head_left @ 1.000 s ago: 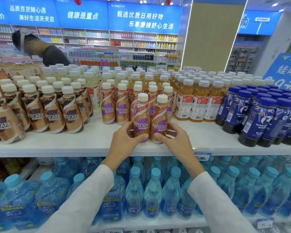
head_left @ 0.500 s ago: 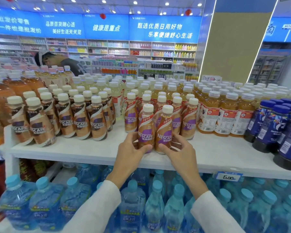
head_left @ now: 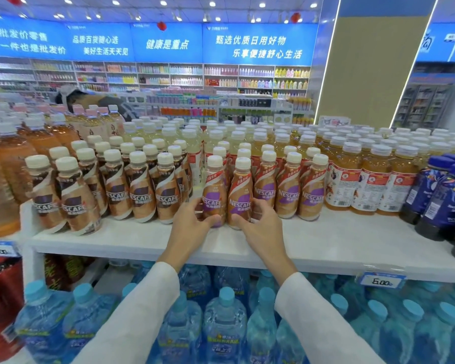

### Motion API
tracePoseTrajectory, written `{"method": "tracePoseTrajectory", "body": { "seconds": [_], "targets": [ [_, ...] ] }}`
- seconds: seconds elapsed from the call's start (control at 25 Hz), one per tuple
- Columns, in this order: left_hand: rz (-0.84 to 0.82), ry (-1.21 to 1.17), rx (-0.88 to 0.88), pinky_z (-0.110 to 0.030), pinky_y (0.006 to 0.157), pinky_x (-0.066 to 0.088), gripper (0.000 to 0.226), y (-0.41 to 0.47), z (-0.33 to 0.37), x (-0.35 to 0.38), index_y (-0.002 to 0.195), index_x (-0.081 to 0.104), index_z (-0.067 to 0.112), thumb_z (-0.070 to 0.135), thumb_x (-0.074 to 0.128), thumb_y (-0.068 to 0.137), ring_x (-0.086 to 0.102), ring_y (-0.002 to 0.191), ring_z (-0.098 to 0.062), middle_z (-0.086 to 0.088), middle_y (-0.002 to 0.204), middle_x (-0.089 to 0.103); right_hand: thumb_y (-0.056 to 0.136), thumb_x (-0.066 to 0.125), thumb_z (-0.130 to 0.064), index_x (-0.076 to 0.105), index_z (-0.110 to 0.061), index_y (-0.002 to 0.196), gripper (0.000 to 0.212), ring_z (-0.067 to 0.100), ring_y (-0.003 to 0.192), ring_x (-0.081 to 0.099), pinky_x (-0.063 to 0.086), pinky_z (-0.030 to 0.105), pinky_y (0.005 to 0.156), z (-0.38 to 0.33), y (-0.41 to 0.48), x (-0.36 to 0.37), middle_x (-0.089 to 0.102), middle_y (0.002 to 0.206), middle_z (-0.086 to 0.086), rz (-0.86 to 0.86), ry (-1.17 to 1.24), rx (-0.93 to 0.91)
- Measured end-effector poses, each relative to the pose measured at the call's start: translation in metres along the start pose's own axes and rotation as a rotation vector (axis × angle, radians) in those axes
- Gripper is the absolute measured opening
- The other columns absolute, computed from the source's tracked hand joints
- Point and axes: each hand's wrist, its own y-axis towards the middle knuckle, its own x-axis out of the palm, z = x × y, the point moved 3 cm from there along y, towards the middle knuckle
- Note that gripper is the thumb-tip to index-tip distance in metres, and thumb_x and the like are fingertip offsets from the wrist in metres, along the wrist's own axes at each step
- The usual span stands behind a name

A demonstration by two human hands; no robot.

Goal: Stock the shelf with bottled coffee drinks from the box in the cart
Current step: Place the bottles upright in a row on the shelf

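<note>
Both coffee bottles have slid back on the shelf (head_left: 326, 240) since a second ago and now basically line up with the purple-label row (head_left: 289, 190), so this pair's about placed. The left hand (head_left: 188, 228) grips the left bottle (head_left: 213, 195) low down, the right hand (head_left: 262, 228) grips the right bottle (head_left: 241, 199), and both stand upright.

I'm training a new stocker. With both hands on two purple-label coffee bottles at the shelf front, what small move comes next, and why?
Probably slide both back a touch. The left hand grips the left bottle, the right hand the right bottle; both stand upright on the shelf, seemingly slightly ahead of the purple-label row to their right.
</note>
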Motion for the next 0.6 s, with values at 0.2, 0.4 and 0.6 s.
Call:
{"method": "tracePoseTrajectory", "body": {
  "seconds": [0.2,0.4,0.6],
  "targets": [
    [-0.008,-0.004,0.004,-0.019,0.082,0.044,0.059,0.0048,-0.0011,0.0024,0.136,0.056,0.026,0.026,0.083,0.083,0.059,0.103,-0.010,0.006,0.122,0.058,0.083,0.083,-0.023,0.058,-0.017,0.133,0.056,0.009,0.110,0.064,0.049,0.010,0.085,0.0011,0.0051,0.0017,0.067,0.125,-0.003,-0.007,0.002,0.023],
    [-0.006,-0.005,0.027,-0.007,0.073,0.037,0.057,0.0032,-0.0010,0.0040,0.138,0.056,0.025,0.024,0.081,0.086,0.055,0.096,0.000,0.026,0.104,0.051,0.085,0.082,-0.022,0.057,-0.015,0.136,0.057,0.008,0.111,0.064,0.055,0.023,0.095,0.0007,0.0036,0.0032,0.067,0.126,-0.003,0.000,0.015,0.018],
    [-0.009,-0.019,0.049,-0.022,0.089,0.045,0.059,0.0027,0.0005,0.0050,0.141,0.055,0.025,0.024,0.080,0.087,0.059,0.109,-0.011,0.014,0.115,0.055,0.085,0.081,-0.023,0.058,-0.016,0.136,0.056,0.004,0.108,0.064,0.049,0.004,0.081,0.0011,0.0025,0.0024,0.068,0.125,-0.005,0.004,-0.004,0.005]
  ]
}}
